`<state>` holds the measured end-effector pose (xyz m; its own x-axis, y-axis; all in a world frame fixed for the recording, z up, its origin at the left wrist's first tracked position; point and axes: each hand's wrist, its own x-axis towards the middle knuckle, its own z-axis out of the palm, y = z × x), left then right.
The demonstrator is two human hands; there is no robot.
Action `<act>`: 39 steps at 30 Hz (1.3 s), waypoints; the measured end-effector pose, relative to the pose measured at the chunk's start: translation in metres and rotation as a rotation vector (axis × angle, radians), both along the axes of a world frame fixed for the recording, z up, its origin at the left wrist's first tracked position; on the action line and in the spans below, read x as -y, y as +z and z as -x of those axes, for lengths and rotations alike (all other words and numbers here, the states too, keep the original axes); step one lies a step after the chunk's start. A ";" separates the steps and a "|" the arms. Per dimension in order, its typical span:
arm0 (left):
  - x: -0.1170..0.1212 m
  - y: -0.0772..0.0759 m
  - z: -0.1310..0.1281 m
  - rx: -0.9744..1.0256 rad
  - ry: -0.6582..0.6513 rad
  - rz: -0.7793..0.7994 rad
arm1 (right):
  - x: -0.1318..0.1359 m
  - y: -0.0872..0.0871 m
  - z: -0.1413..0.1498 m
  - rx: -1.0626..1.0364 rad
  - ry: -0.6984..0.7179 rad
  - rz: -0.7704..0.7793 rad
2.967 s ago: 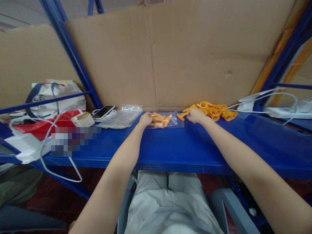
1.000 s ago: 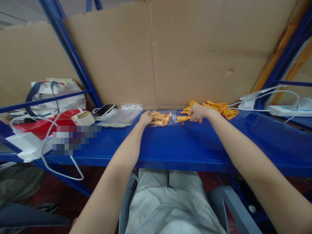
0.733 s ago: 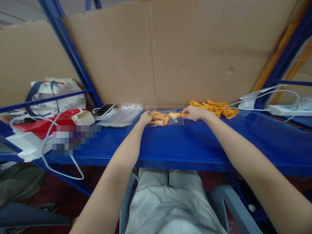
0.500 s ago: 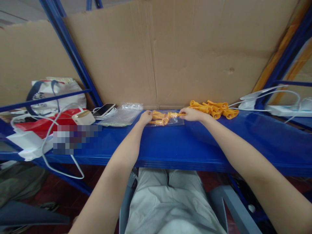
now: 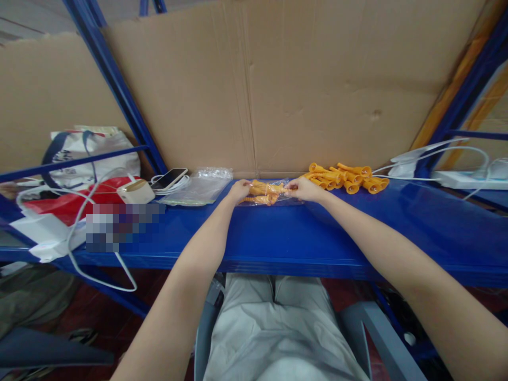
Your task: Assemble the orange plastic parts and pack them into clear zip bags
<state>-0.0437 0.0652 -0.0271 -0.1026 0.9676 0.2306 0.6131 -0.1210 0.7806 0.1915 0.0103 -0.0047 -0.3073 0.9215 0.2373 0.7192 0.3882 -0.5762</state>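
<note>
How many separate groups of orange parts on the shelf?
2. One is in the clear bag, between the left hand and right hand; the other is the loose pile right of the right hand. Individual parts overlap, so some may be hidden.

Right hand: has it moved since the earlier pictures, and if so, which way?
Yes. The right hand has shifted left, closer to the upright crease in the cardboard behind, and now reaches farther over the clear bag.

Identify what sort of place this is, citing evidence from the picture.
Probably a packing bench in a workshop or storeroom: blue metal shelving, a cardboard backing, and loose orange plastic pieces near a clear bag of similar ones.
</note>
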 end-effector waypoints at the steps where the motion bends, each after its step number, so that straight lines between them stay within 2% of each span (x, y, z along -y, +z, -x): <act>1: 0.001 0.001 -0.001 0.028 -0.012 0.013 | -0.001 0.000 0.000 -0.010 0.003 -0.008; 10: 0.004 0.003 -0.003 0.263 -0.104 0.110 | -0.006 0.001 -0.004 0.031 0.126 -0.082; 13: 0.002 0.002 -0.001 0.235 -0.092 0.088 | -0.007 0.000 -0.007 -0.073 0.194 -0.049; 17: 0.004 0.002 -0.001 0.183 -0.140 0.047 | -0.008 -0.002 -0.006 -0.339 0.212 0.067; 20: 0.013 0.006 -0.004 0.176 -0.211 0.051 | -0.005 -0.002 -0.004 -0.488 0.190 0.131; 25: 0.028 0.015 -0.010 0.159 -0.252 0.083 | -0.001 0.002 -0.002 -0.488 0.151 0.162; 28: 0.034 0.019 -0.014 0.140 -0.262 0.090 | -0.003 0.005 0.000 -0.397 0.077 0.061; 31: 0.037 0.022 -0.016 0.129 -0.250 0.084 | -0.005 0.009 0.001 -0.215 -0.091 -0.105; 33: 0.037 0.022 -0.016 0.129 -0.257 0.083 | -0.004 0.011 0.002 -0.108 -0.199 -0.156; 35: 0.035 0.020 -0.016 0.131 -0.270 0.083 | -0.001 0.013 0.003 -0.091 -0.256 -0.086; 39: 0.024 0.012 -0.012 0.159 -0.270 0.069 | 0.005 0.010 0.002 -0.255 -0.194 0.276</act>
